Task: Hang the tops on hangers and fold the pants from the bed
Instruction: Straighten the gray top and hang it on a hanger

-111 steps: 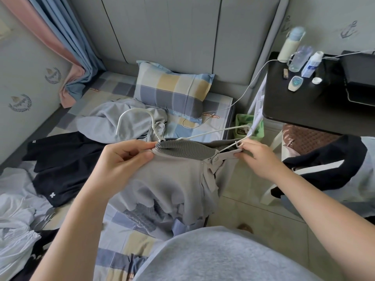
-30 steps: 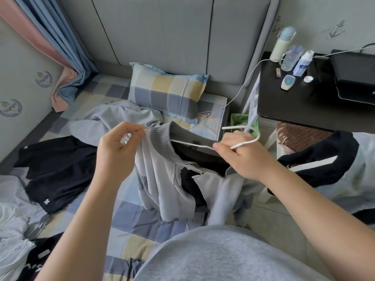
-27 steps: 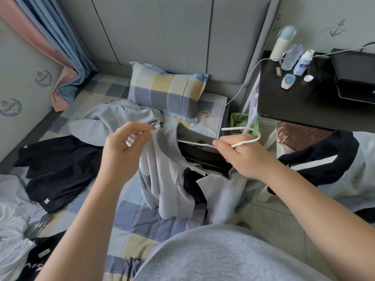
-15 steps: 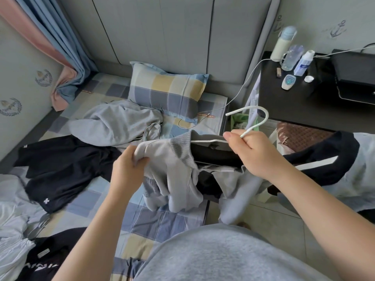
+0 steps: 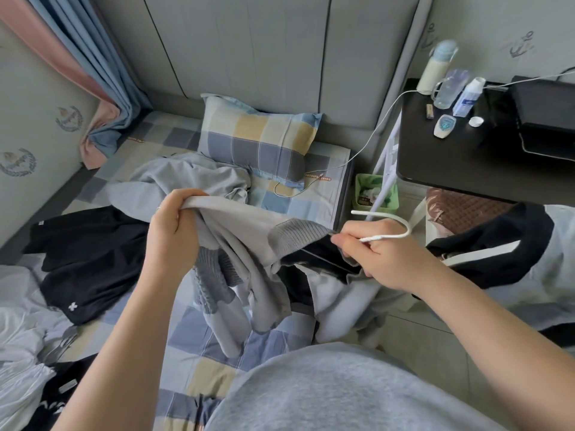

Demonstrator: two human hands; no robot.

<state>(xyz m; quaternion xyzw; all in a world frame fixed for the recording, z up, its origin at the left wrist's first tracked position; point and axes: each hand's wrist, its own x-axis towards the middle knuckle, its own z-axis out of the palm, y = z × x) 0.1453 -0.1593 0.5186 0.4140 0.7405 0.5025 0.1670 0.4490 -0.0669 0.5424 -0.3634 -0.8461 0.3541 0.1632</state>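
A grey jacket (image 5: 249, 231) with a ribbed collar and dark lining hangs between my hands above the checked bed (image 5: 199, 343). My left hand (image 5: 174, 231) grips its left shoulder, lifted up. My right hand (image 5: 382, 256) holds the neck of a white hanger (image 5: 395, 228) at the jacket's collar; the hook curls up to the right, and the hanger's arms are hidden inside the fabric. A light grey garment (image 5: 186, 178) lies by the pillow, a black garment (image 5: 90, 256) farther left, and white clothes (image 5: 21, 353) at the lower left.
A checked pillow (image 5: 258, 141) leans on the grey headboard. At the right, a black side table (image 5: 466, 157) carries bottles and a black device. A white cable runs from it onto the bed. A black-and-white garment (image 5: 497, 244) drapes at right. A green bin (image 5: 373, 191) sits on the floor.
My left hand moved left and up, gripping the jacket's shoulder and spreading the fabric. My right hand dropped slightly with the hanger, whose hook now sits lower.
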